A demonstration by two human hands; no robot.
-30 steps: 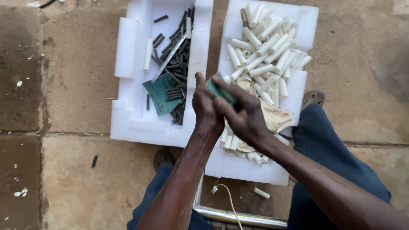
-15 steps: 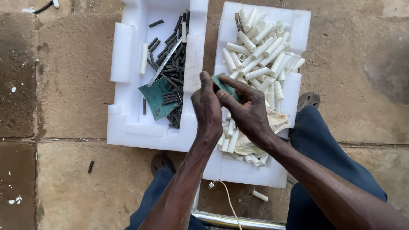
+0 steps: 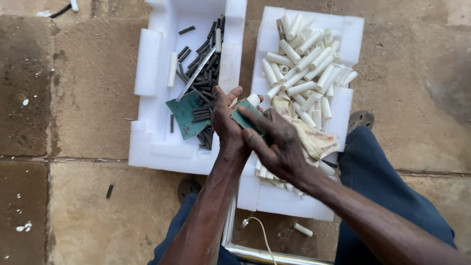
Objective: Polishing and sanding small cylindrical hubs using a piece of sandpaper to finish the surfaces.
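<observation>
Both hands meet over the gap between two white foam trays: the left hand (image 3: 226, 122) is closed around a short white tube (image 3: 253, 99), whose end pokes out above the fingers, while the right hand (image 3: 274, 142) presses a green abrasive sheet (image 3: 244, 119) against it. Compared with half a second ago, the hands have shifted slightly toward the left tray (image 3: 152, 147) of dark rods (image 3: 203, 83) (the rubbing appears ongoing, not finished). The tube sits inside the left grip, touching the sheet, just beside the right tray (image 3: 353, 29) of white tubes (image 3: 306, 64).
</observation>
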